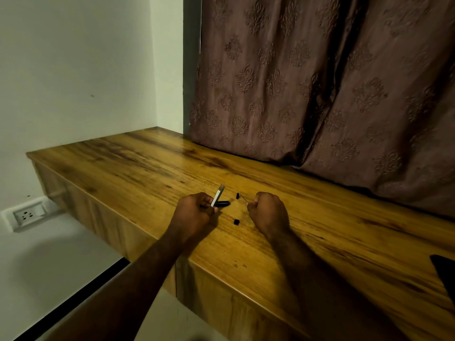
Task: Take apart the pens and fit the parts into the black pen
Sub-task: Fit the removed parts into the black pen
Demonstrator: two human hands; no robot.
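A slim silver pen barrel and black pen tube are clutched in the left hand. A thin dark refill seems pinched by the right hand. Aligned insertion is judged next.

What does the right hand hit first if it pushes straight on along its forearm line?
Likely the small black pen part lying just beyond the right hand, by the thin refill it seems to pinch. Depth is uncertain.
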